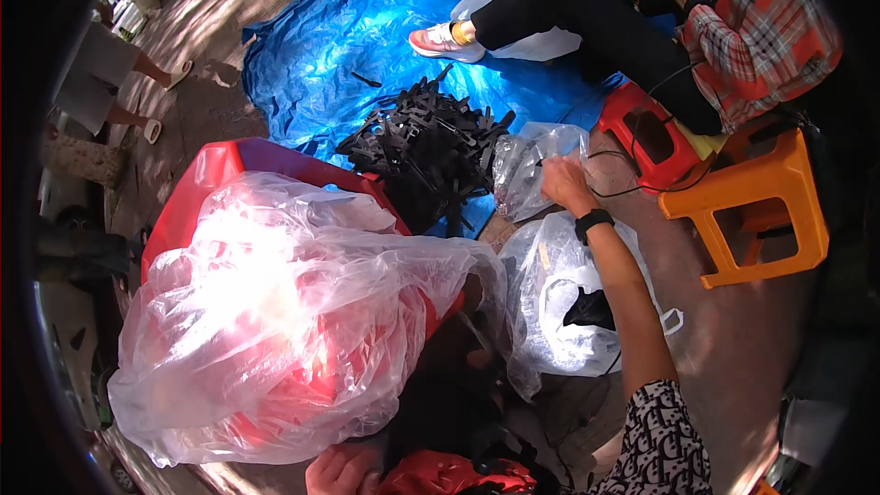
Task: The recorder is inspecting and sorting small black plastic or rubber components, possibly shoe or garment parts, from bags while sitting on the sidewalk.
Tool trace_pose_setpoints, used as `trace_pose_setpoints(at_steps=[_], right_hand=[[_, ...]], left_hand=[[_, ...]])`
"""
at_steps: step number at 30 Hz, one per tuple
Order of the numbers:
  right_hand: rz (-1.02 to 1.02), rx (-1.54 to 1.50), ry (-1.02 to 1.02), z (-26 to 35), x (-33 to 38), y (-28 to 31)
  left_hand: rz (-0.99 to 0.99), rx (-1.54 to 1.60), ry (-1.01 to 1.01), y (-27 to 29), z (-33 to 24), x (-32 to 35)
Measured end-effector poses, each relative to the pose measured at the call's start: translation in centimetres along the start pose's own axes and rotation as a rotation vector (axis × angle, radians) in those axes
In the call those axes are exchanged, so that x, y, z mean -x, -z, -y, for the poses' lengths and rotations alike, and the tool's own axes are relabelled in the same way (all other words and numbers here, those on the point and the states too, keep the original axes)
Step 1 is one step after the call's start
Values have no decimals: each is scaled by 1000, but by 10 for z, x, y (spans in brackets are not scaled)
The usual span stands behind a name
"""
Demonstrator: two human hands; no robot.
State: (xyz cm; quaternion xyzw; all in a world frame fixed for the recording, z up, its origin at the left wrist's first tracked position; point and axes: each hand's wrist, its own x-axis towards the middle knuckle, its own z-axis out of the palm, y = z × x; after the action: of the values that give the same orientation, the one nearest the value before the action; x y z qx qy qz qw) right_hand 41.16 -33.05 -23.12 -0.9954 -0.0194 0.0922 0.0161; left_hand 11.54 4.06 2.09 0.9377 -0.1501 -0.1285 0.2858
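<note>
My right hand (566, 181), a dark band on its wrist, reaches forward, fingers closed on the edge of a clear plastic bag (527, 165). Left of that bag is a heap of thin black strips (431, 142), piled at the near edge of a blue tarp (321, 64). Under my right forearm a white plastic bag (550, 312) stands with its mouth open and something black inside. At the lower edge my left hand (344, 469) has curled fingers, beside red cloth (454, 475); what it holds, if anything, is hidden.
A large sheet of clear plastic (275, 339) drapes over a red table (188, 192) on the left. On the right are a red stool (655, 151) and an orange stool (807, 192). Another person (761, 37) sits at upper right, one shoe (445, 43) on the tarp. A bystander's legs (128, 92) show at left.
</note>
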Motion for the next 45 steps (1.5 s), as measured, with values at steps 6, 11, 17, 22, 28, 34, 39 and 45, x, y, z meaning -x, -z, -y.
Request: trace_pose_setpoints(at_steps=[6,11,17,22,28,34,39,45], right_hand=[[14,-169,74,5,-14,-42],[98,-630,175,33,13,-22],[84,-891,-12,18,40,37],[554,-1161,-2,6,36,15],[262,-993,83,-10,-10,-66],[-414,-1224,65,-118,-46,-165],[-193,194,-79,-14,-72,-111],[-213,86,-72,-1,-89,-101]], left_hand=[[142,51,187,-52,33,4],[4,170,266,-55,41,4],[342,-201,89,-85,91,75],[258,-254,-67,-123,171,173],[467,-13,574,-111,162,167],[673,263,1160,-27,102,104],[543,288,1437,-17,58,103],[448,303,1384,-45,83,93]])
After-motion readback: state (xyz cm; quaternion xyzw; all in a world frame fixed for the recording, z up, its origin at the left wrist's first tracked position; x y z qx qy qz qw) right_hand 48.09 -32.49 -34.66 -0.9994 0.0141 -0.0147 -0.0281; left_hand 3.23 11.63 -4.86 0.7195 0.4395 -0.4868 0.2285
